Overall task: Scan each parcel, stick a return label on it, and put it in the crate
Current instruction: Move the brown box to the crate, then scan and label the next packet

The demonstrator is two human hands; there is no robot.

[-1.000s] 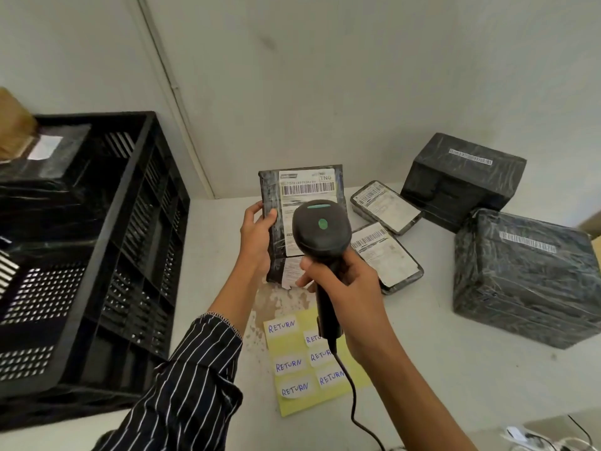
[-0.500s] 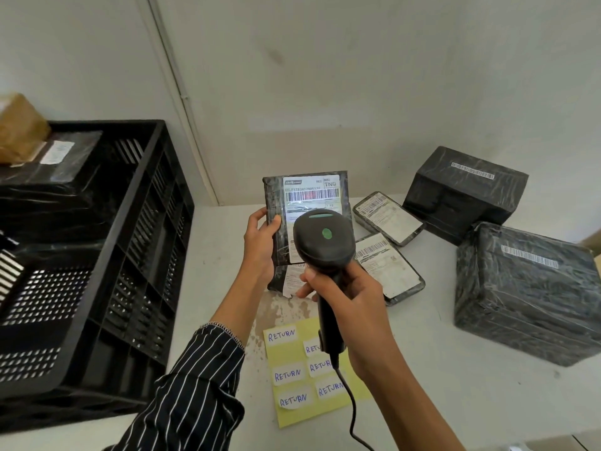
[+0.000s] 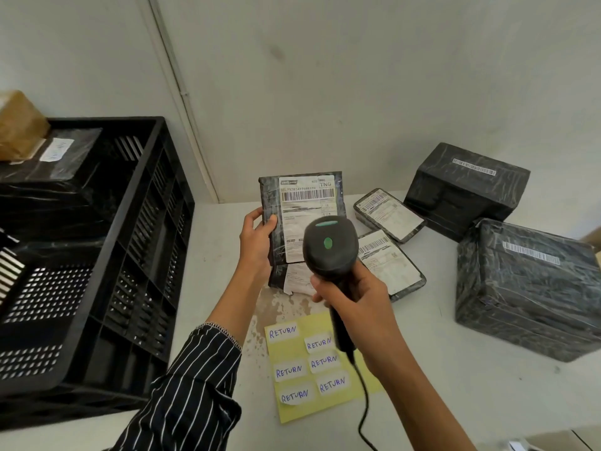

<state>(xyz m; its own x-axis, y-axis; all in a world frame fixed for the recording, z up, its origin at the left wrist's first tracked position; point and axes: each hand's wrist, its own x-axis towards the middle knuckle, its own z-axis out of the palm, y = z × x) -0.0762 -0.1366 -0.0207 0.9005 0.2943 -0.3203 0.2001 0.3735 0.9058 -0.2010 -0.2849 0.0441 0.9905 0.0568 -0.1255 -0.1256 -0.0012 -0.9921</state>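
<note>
Two bare hands meet over the middle of a white table. At the surface's left edge stands a black slotted plastic crate, holding black film-wrapped parcels with a brown paper package on top at its far left. Just right of the crate, the left hand, coming out of a dark pinstriped sleeve, clasps the left side of a flat black plastic-wrapped parcel with a white barcode label, held upright with the label facing the camera, raised above the surface towards its far edge. Below it another flat black parcel lies on the surface. The right hand is clenched round the handle of a black corded handheld barcode scanner, whose head overlaps the held parcel's lower right corner; whether they touch I cannot tell. Towards the near edge lies a yellow backing sheet carrying six white handwritten RETURN stickers. Further right lie two flat black labelled parcels, one behind the other. Near the far right corner sits a black wrapped box, and a larger black wrapped box stands at the right edge.
</note>
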